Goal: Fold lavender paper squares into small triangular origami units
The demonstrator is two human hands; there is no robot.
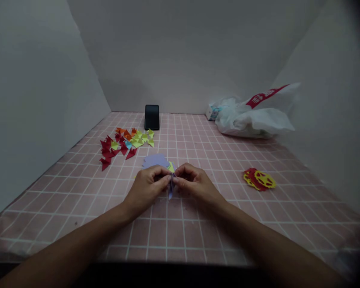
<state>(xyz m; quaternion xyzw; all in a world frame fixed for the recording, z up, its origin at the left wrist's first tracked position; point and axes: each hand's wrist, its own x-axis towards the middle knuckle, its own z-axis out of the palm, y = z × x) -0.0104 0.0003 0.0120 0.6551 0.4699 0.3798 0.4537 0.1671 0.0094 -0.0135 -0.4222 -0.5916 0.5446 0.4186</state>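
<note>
A small piece of folded purple paper (171, 191) is pinched between both hands above the middle of the table. My left hand (148, 184) grips it from the left with thumb and forefinger. From the other side, my right hand (196, 182) pinches its upper part the same way. The paper stands narrow and upright, with a pointed lower end. Its exact folds are partly covered by the fingertips. Just behind the hands lie flat purple paper sheets (155, 161) and a bit of yellow paper (171, 167), partly hidden by my left hand.
Several folded paper cranes (123, 146) in red, orange, yellow and blue sit at the left back. A dark phone (152, 117) leans near the back wall. Red and yellow paper cutouts (259, 179) lie at right. A white plastic bag (252, 120) rests beside a small box (212, 112).
</note>
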